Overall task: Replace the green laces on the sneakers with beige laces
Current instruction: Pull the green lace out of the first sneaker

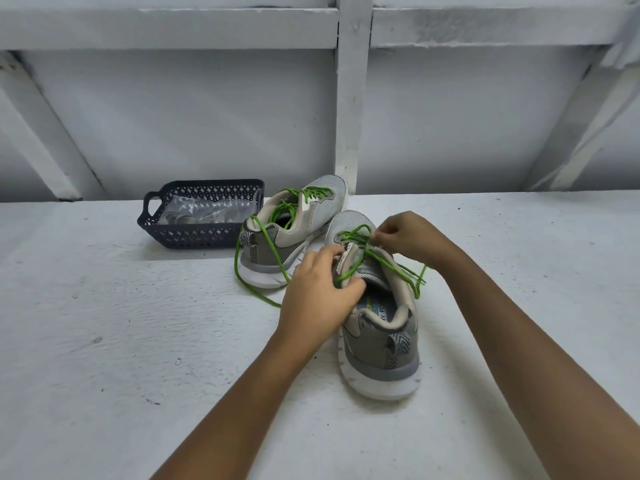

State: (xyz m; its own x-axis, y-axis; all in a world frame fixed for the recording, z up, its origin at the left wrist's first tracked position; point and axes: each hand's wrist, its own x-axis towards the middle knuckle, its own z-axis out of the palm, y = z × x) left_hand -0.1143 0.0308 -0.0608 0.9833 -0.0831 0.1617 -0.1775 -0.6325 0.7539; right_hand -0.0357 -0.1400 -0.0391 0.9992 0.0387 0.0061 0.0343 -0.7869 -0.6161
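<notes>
Left hand point(318, 289), fingers curled, grips the tongue of the near sneaker point(381, 344), with a strand of its green lace point(388, 263) under the thumb. Right hand point(405, 237), just beyond, pinches the same lace between thumb and fingertips at the eyelets nearest the toe. This sneaker stands mid-table point(121, 341), heel toward the near edge. Far sneaker point(322, 209), just left of its toe, trails a loose green lace point(294, 206) onto the table. Dark basket point(194, 237) holding clear plastic packets point(204, 214) sits at the far edge, left of both.
</notes>
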